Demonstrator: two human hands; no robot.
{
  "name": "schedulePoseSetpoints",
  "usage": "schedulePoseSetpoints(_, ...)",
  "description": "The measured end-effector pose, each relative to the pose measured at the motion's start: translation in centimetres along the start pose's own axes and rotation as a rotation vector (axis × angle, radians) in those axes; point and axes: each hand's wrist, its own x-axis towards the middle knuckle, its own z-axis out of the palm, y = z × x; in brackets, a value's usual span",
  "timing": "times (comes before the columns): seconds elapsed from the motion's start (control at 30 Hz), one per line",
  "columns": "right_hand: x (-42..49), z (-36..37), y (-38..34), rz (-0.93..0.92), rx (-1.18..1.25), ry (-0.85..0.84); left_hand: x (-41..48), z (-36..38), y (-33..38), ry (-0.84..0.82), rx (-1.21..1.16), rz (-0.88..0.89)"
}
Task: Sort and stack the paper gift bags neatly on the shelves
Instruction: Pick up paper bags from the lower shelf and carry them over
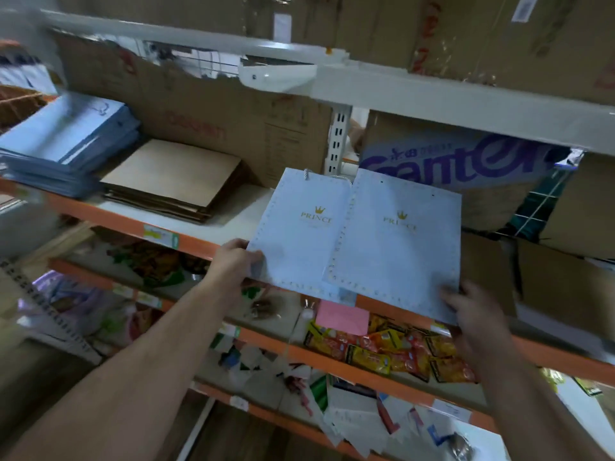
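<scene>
1. Two pale blue gift bags lie side by side across the front edge of the shelf, near ends overhanging it.
2. The left hand pinches the left bag at its near-left corner, fingers curled on the edge.
3. The right hand grips the right bag at its near-right corner.
4. Both long axes run front to back, cord handles at the far end; the right bag overlaps the left bag's inner edge.
5. Squaring them probably means sliding right over left. The stack of blue bags sits toward the shelf's left end, nearer the left hand.
</scene>
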Motion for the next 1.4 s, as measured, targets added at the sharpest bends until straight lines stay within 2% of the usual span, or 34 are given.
schedulePoseSetpoints(0.3, -6.3, 17.6, 0.7, 0.026, 0.009, -0.163, 0.0, -19.5, 1.3, 0.123, -0.034, 0.014)
schedulePoseSetpoints(0.5, -8.7, 27.4, 0.4, 0.012, -0.028, -0.238, -0.1, -28.9, 2.7, 0.229, -0.053, 0.015)
schedulePoseSetpoints(0.67, -8.3, 34.5, -0.5, -0.009, -0.002, -0.315, 0.8, -34.6, 3.7, 0.308, -0.072, 0.022)
schedulePoseSetpoints(0.97, -3.5, 48.2, -1.0, 0.015, 0.063, -0.414, 8.6, -43.9, 6.1, 0.443, -0.041, 0.041)
schedulePoseSetpoints(1.2, 1.4, 58.1, -1.8, 0.023, 0.07, -0.44, 16.5, -49.0, 10.8, 0.466, -0.012, 0.079)
schedulePoseSetpoints(1.4, 4.3, 62.8, -2.9, 0.016, 0.109, -0.4, 23.0, -51.3, 13.7, 0.421, -0.062, 0.048)
